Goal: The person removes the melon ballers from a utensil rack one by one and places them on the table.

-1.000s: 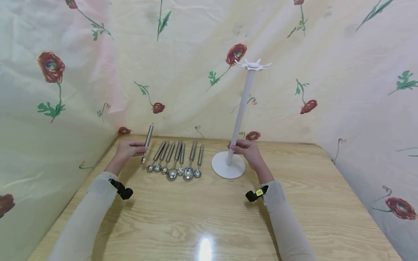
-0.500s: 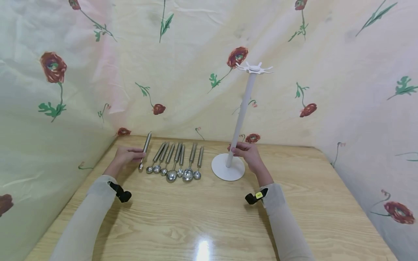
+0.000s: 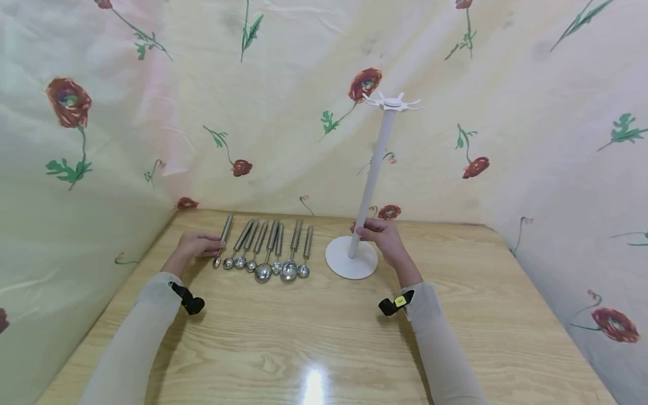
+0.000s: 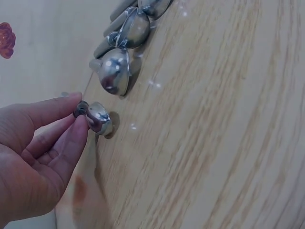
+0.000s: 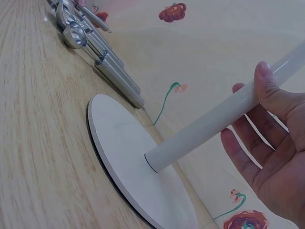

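Observation:
My left hand [image 3: 197,245] pinches a small steel scoop [image 3: 225,228] by its handle at the left end of a row of similar scoops. In the left wrist view, thumb and fingertips hold this scoop [image 4: 99,119], with its bowl low by the tabletop; whether it touches cannot be told. My right hand [image 3: 386,241] grips the lower pole of a white stand [image 3: 374,163], which has a ring of hooks at its top. The right wrist view has the thumb and fingers around the pole [image 5: 205,125], above the stand's round base [image 5: 119,133].
Several steel scoops [image 3: 289,271] of different sizes lie side by side, handles pointing to the back, between my hands. The wooden table [image 3: 253,343] meets a flower-printed cloth [image 3: 283,112] at the back and left. A black camera is strapped to each wrist.
My left hand has lowered the scoop down to the table's level beside the row, slightly to the left. The right hand stays on the pole, and the stand has not visibly moved.

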The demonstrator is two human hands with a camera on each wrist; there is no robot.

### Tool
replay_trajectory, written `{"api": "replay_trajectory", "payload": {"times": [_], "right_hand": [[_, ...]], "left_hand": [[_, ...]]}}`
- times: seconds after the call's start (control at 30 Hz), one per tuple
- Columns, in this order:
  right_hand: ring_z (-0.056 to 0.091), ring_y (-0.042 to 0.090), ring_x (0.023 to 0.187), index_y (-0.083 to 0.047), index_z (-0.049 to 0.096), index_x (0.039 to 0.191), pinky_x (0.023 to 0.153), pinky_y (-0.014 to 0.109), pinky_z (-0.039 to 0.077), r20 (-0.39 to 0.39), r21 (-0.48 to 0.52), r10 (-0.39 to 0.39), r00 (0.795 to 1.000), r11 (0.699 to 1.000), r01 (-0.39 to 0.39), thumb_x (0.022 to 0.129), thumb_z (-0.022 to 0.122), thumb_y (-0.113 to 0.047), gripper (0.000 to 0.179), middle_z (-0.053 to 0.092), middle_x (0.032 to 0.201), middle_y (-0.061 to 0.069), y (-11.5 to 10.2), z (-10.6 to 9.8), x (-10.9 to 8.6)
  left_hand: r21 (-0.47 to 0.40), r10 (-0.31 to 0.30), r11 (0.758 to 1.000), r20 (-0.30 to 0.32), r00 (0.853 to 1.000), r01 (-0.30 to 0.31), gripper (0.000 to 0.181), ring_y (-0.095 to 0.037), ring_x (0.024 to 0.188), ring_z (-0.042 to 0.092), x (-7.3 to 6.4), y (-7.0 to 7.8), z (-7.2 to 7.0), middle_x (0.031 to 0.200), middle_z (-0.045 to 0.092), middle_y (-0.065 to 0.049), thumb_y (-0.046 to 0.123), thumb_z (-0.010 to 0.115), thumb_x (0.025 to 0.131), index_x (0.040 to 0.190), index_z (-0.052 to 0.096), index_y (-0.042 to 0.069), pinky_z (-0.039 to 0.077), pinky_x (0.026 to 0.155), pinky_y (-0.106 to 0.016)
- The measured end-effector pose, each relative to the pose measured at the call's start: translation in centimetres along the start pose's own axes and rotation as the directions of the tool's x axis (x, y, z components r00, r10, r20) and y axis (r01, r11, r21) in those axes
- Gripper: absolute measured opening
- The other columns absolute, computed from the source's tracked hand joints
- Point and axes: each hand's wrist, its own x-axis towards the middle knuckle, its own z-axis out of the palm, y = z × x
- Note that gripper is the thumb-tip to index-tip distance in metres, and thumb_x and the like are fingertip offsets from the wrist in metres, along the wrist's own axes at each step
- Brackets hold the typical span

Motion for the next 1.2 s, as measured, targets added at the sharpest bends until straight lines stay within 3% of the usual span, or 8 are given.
{"api": "replay_trajectory", "payload": {"times": [0.3,0.5,0.83,1.1,1.2], "right_hand": [[0.072,0.005,0.094,0.017,0.062,0.124,0.084,0.025,0.061,0.019,0.024,0.029,0.999,0.999,-0.029,0.097,0.066,-0.002,0.033,0.078,0.093,-0.011,-0.6,0.1,-0.2],[0.072,0.005,0.093,0.021,0.058,0.125,0.083,0.025,0.060,0.036,0.037,0.027,0.999,0.999,-0.028,0.097,0.065,0.000,0.035,0.078,0.092,-0.010,-2.2,0.3,-1.1],[0.073,0.005,0.093,0.022,0.056,0.127,0.084,0.025,0.060,0.029,0.040,0.028,0.999,0.999,-0.029,0.097,0.065,0.001,0.038,0.079,0.094,-0.009,-2.5,0.4,-1.1],[0.073,0.005,0.093,0.021,0.058,0.126,0.082,0.025,0.061,0.031,0.040,0.042,0.999,0.998,-0.043,0.097,0.066,0.000,0.037,0.078,0.091,-0.010,-2.5,0.4,-1.2],[0.073,0.004,0.093,0.022,0.056,0.127,0.082,0.024,0.061,0.030,0.046,0.029,0.999,0.998,-0.031,0.097,0.066,0.000,0.039,0.078,0.092,-0.012,-1.5,0.2,-0.7]], "left_hand": [[0.020,-0.033,0.999,-0.039,0.999,0.034,0.053,-0.003,0.070,0.072,0.1,0.1,0.5,0.071,0.072,0.011,0.005,0.077,0.090,0.138,0.055,-0.008,0.061,0.073,-0.019],[0.044,-0.027,0.999,-0.032,0.999,0.028,0.053,-0.002,0.068,0.071,0.2,0.1,0.7,0.071,0.071,0.010,0.005,0.077,0.090,0.137,0.056,-0.010,0.061,0.072,-0.018],[0.118,-0.019,0.993,-0.023,1.000,0.022,0.053,-0.003,0.070,0.069,0.3,0.1,0.8,0.079,0.068,0.006,0.007,0.077,0.090,0.135,0.057,-0.010,0.060,0.071,-0.019],[0.142,0.012,0.990,0.063,0.998,-0.021,0.055,-0.004,0.075,0.069,0.0,0.0,0.8,0.087,0.069,0.005,0.006,0.072,0.094,0.141,0.050,-0.012,0.061,0.074,-0.020],[0.153,0.030,0.987,0.086,0.996,-0.043,0.056,-0.003,0.076,0.068,0.0,0.1,0.7,0.087,0.071,0.005,0.008,0.072,0.095,0.142,0.049,-0.012,0.061,0.075,-0.020]]}}
